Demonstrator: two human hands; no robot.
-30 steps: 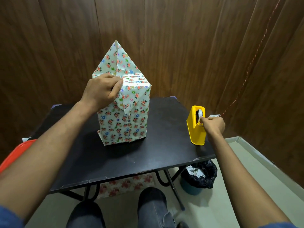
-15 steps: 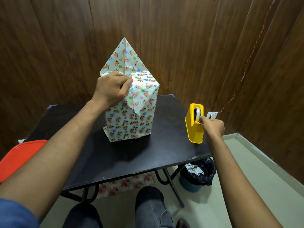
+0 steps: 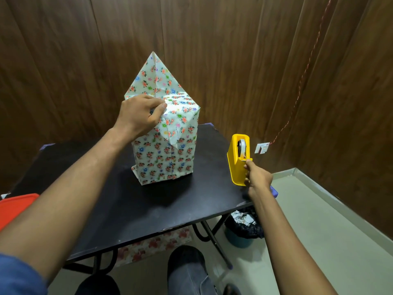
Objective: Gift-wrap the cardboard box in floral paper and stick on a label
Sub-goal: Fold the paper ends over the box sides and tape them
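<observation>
The box (image 3: pixel 168 158) stands upright on the black table (image 3: pixel 119 199), wrapped in floral paper. One triangular paper flap (image 3: pixel 154 79) sticks up at its far top edge. A near flap is folded down over the front face. My left hand (image 3: pixel 140 114) sits on the box top with curled fingers, holding the folded paper down at the near left corner. My right hand (image 3: pixel 258 177) is at the yellow tape dispenser (image 3: pixel 237 165) near the table's right edge. Its fingertips pinch the tape end at the cutter, below the tape roll (image 3: pixel 242 146).
A red lid (image 3: pixel 12 207) lies at the table's left edge. Under the table are a sheet of spare floral paper (image 3: pixel 153 246) and a bin (image 3: pixel 242 228) lined with a black bag. Wooden walls close in behind and to the right. My knees are below the table's front edge.
My right hand has slid from the top of the dispenser down toward its front cutter. My left hand stays on the box top. The view has shifted slightly.
</observation>
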